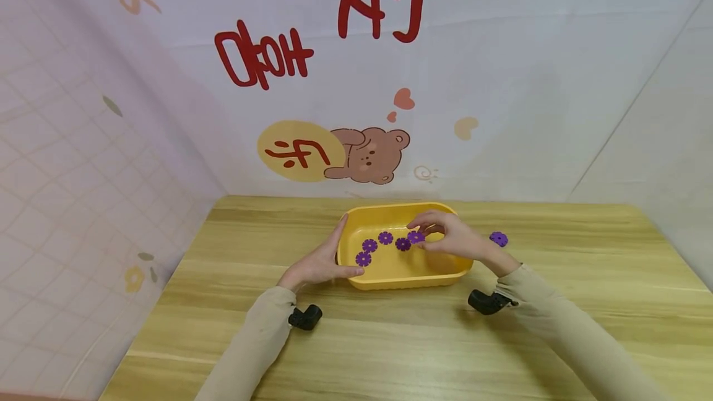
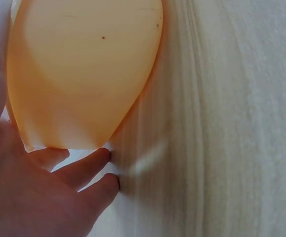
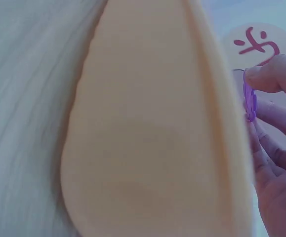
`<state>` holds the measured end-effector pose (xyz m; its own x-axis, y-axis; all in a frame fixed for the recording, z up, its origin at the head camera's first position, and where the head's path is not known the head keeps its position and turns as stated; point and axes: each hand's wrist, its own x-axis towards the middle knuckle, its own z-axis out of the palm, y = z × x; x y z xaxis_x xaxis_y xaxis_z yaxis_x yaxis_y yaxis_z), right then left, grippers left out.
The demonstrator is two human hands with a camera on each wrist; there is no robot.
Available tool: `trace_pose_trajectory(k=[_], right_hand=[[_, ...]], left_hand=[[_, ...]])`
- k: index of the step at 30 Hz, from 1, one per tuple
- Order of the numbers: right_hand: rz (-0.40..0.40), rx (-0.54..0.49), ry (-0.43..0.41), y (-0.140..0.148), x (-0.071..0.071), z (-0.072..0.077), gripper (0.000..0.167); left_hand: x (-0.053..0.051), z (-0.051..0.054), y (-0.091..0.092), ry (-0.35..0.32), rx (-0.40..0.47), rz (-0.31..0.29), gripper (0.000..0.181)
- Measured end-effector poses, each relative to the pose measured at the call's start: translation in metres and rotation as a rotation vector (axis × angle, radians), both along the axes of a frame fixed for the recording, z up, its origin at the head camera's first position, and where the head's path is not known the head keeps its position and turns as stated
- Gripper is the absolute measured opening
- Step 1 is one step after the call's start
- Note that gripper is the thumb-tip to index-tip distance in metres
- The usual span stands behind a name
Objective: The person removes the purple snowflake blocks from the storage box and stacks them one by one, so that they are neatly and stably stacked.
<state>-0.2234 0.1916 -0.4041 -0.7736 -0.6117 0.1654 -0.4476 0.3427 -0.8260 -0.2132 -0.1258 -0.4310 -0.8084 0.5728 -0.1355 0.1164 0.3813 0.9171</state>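
Observation:
In the head view, a yellow plastic basin stands on the table. My left hand grips its left end, thumb over the near rim and fingers along the outer wall. The left wrist view shows those fingers against the orange-lit basin wall. My right hand, over the basin's right part, pinches a purple flower-shaped notched disc between thumb and fingers. The right wrist view has this disc edge-on. Several similar purple discs, among them one disc at the lower left, lie in a curved row inside the basin.
Another purple disc lies on the wooden table, right of the basin and beyond the right wrist. Behind the table hangs a white printed cloth. Black wrist cameras sit on both sleeves.

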Motion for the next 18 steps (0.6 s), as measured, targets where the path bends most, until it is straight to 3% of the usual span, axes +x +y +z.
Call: trace_pose_trajectory(k=[7,18], right_hand=[[-0.074,0.009,-0.008,0.026,0.008,0.003,0.031],[-0.222,-0.118,0.028,0.06,0.011,-0.005,0.034]], left_hand=[[0.003,-0.003,0.003,0.01,-0.025,0.011,0.118],[-0.001,-0.005,0.001,0.025,-0.017,0.007,0.118]])
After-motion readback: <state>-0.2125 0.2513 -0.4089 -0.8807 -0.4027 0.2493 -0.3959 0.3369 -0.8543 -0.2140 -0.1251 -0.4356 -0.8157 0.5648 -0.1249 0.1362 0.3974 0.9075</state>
